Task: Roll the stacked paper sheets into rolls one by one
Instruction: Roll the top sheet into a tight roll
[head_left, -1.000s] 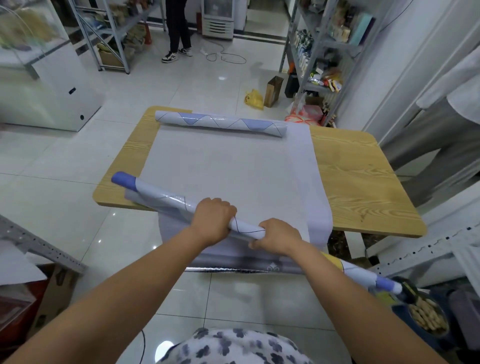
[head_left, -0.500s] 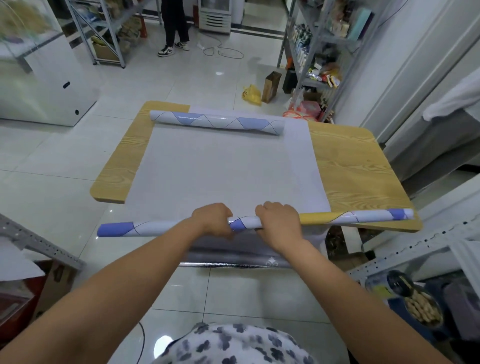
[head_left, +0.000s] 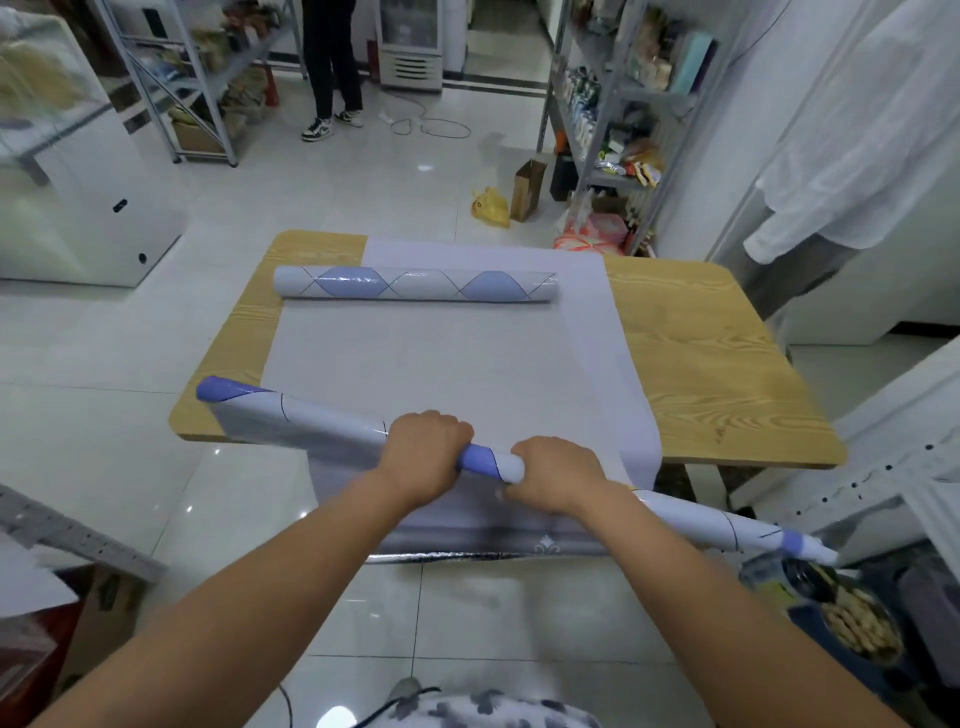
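While left hand (head_left: 426, 449) and right hand (head_left: 558, 470) clasp slim roll (head_left: 311, 421) at worktop's (head_left: 701, 364) near edge, tightening seems underway; next: park it far-side.

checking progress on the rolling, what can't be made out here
Head view:
- How many pale flat paper sheets remain stacked: edges too thin to count.
- Fingertips of the left hand and right hand: curled under the long thin paper roll.
- Wooden table's near edge: covered by overhanging sheets.
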